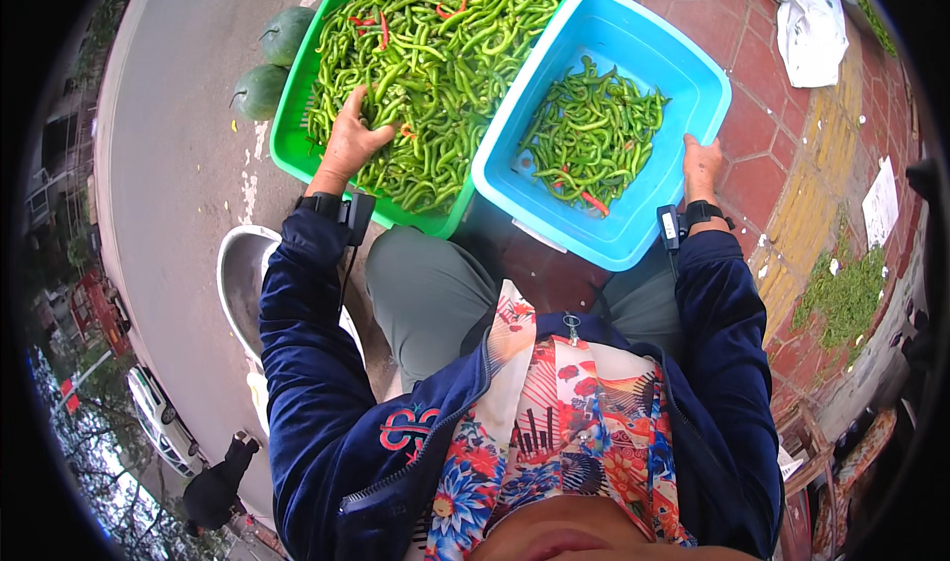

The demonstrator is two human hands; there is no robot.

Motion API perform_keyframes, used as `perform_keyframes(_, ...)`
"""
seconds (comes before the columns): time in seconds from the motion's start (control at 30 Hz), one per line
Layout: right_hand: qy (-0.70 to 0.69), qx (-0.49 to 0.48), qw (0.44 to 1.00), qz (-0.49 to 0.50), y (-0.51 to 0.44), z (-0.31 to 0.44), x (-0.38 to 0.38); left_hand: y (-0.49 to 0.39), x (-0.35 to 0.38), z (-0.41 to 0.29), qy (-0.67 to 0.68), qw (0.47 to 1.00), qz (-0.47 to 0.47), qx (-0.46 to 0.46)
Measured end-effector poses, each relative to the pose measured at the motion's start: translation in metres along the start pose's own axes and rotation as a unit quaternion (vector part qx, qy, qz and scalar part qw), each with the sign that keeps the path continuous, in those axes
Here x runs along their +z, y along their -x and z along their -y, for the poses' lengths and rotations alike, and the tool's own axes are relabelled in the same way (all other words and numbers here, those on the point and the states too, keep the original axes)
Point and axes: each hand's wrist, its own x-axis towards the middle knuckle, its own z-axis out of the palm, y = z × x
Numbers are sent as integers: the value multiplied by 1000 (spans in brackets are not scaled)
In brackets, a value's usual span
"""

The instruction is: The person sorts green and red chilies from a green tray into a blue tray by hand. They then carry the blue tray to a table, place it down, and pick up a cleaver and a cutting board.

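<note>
A green plastic basket (289,127) heaped with green chili peppers (438,79) lies before me, with a few red ones among them. My left hand (352,139) rests on the heap at its left side, thumb and forefinger spread; some fingertips are hidden and I see no pepper gripped. To the right, a light blue plastic basin (594,19) leans tilted against the basket's edge. A smaller pile of green chili peppers (597,134) covers part of its bottom. My right hand (701,166) grips the basin's right rim, thumb on top.
Two watermelons (261,92) sit on the pavement left of the basket. A metal basin (245,279) stands by my left elbow. White sacking (813,41) lies at the upper right, and scattered green leaves (842,301) cover paving at right. A white car (159,416) is at far left.
</note>
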Motion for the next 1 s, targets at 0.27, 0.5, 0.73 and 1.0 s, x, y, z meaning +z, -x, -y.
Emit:
perform_keyframes(0.27,30,-4,1000,3,8,12,-7,-21,152,-130,-22,982,110,151)
perform_keyframes(0.5,9,-5,1000,1,4,8,-3,-31,166,-115,-123,964,-5,237)
perform_keyframes(0.73,13,-11,1000,13,5,7,-7,-51,88,35,-368,925,-96,12)
perform_keyframes(1.0,26,-1,1000,2,8,14,-6,-36,88,61,-333,939,35,-73)
